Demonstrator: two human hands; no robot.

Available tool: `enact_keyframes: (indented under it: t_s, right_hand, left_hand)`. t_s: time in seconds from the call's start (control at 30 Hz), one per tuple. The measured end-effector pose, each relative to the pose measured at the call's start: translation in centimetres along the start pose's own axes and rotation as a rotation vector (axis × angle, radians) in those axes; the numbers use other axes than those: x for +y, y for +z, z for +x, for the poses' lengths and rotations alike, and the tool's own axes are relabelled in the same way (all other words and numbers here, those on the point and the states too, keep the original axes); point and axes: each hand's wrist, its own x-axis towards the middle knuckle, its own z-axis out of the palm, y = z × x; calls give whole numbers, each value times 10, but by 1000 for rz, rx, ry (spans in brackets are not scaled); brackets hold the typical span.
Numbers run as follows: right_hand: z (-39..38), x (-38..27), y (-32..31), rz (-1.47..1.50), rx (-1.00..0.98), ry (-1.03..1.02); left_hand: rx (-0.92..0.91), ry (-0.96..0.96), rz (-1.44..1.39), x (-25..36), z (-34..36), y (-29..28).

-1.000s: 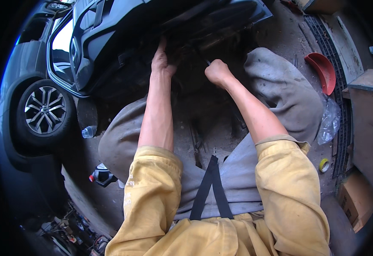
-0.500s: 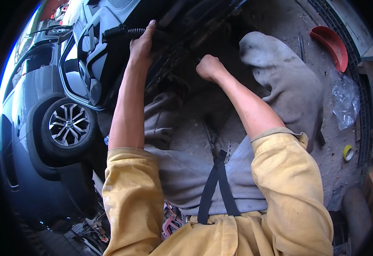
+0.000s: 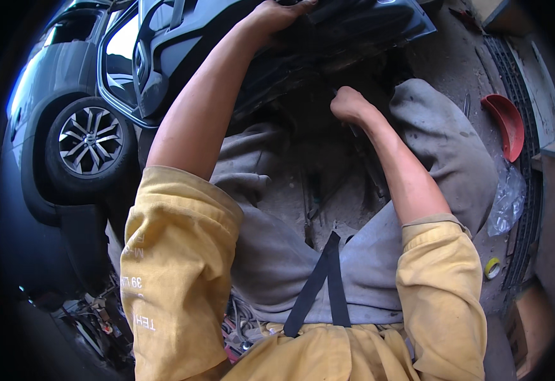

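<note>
A dark car door (image 3: 195, 70) stands tilted in front of me, its inner trim and window frame toward the left. At the top edge of the view my left hand (image 3: 274, 18) grips the door's edge, thumb stretched along it, the other fingers mostly hidden. My right hand (image 3: 348, 105) is closed in a fist below the door's lower edge, between my knees. What it holds, if anything, is hidden by the fingers. Just under that wrist is a dark, rod-like thing (image 3: 369, 165); I cannot tell whether it touches the hand.
A dark car with a spoked wheel (image 3: 91, 141) stands at the left. On the floor to the right are a red curved piece (image 3: 505, 127), a clear plastic bag (image 3: 506, 200) and a roll of yellow tape (image 3: 492, 268). Tools and scraps (image 3: 93, 320) lie at the lower left.
My left hand has moved up and right with the door's edge. My right fist has shifted right and stays closed. The door's corrugated rubber boot no longer shows.
</note>
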Motion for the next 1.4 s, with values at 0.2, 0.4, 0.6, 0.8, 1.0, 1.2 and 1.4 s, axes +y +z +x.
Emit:
enact_keyframes:
  t_s: [0.2, 0.4, 0.6, 0.8, 1.0, 1.2, 1.4]
  right_hand:
    - [2, -22, 51, 63, -45, -87]
    - [9, -44, 90, 210, -77, 0]
    - [28, -52, 118, 256, -66, 62]
    - [29, -77, 117, 219, -178, 172]
    - [27, -72, 130, 438, -170, 389]
    - [45, -21, 163, 71, 217, -8]
    - [29, -24, 188, 176, 436, -96]
  left_hand:
    - [-68, -6, 146, -61, 22, -56]
    - [-10, 181, 96, -115, 35, -75]
    - [-9, 146, 120, -133, 31, -74]
    - [-56, 141, 47, -145, 17, -79]
    - [-49, 106, 15, -142, 12, -77]
    - [-6, 102, 71, -130, 15, -71]
    - [-3, 140, 57, -120, 21, -68]
